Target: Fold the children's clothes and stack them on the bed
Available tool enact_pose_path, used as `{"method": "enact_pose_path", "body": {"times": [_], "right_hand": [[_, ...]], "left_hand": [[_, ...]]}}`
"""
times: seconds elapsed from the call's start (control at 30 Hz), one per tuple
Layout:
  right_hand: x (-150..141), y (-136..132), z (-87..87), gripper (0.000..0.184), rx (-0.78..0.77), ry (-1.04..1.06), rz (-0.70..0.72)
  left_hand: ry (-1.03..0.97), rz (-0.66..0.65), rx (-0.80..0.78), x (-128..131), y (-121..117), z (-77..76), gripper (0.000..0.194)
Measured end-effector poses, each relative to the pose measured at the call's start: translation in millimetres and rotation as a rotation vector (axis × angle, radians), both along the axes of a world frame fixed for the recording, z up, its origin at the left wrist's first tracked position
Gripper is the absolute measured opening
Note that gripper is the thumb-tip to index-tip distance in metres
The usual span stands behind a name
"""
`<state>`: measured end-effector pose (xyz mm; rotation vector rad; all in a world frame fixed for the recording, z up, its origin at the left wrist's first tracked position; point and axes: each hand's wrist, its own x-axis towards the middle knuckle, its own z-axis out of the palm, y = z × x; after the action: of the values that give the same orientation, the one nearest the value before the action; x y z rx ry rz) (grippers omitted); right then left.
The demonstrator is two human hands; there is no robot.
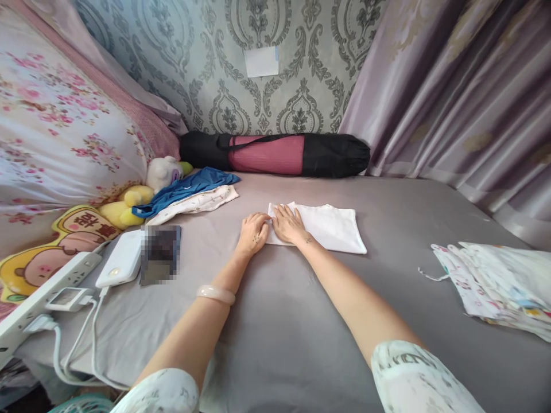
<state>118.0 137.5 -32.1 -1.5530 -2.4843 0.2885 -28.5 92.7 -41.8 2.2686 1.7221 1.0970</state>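
Observation:
A folded white cloth (333, 226) lies flat on the grey sheet, its right corner reaching out furthest. My right hand (287, 223) presses on its left part, palm down with fingers spread. Right beside it, my left hand (255, 230) is at the cloth's left edge, fingers bent and close together over that edge; its fingertips are partly hidden. The two hands touch or nearly touch. A pale bangle (216, 294) circles my left forearm.
A stack of folded patterned cloths (499, 287) lies at right. At left are blue clothing (189, 186), plush toys (138, 198), a white power bank (120, 261), a blurred-out device (160, 255) and a power strip (51, 301) with cables. A long black-and-pink bag (267, 154) lies along the wall.

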Motion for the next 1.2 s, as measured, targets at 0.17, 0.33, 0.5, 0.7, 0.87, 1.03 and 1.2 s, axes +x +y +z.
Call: {"method": "enact_pose_path", "body": {"times": [0.17, 0.33, 0.5, 0.7, 0.87, 1.03, 1.2], "right_hand": [[8, 1, 8.8, 0.056, -0.025, 0.086, -0.015], [35, -1, 10.4, 0.057, 0.076, 0.034, -0.233], [51, -4, 2.4, 0.060, -0.008, -0.051, -0.264], [50, -7, -1.2, 0.060, 0.024, -0.004, -0.271], [58, -9, 2.1, 0.057, 0.040, 0.037, -0.228], [88, -18, 9.7, 0.056, 0.070, -0.007, -0.231], [111, -26, 5.3, 0.059, 0.027, -0.047, -0.236]], "left_hand": [[0.088, -0.032, -0.029, 0, -1, -2.1, 0.036], [0.190, -0.091, -0.051, 1, 1, -4.9, 0.038], [0.282, -0.092, -0.111, 3, 0, -3.6, 0.040], [0.331, -0.078, -0.123, 3, -1, -3.6, 0.041], [0.357, -0.080, -0.123, 3, 0, -5.1, 0.042], [0.366, -0.086, -0.117, 3, 0, -5.6, 0.044], [0.365, -0.081, -0.121, 4, 0, -4.7, 0.044]]}}
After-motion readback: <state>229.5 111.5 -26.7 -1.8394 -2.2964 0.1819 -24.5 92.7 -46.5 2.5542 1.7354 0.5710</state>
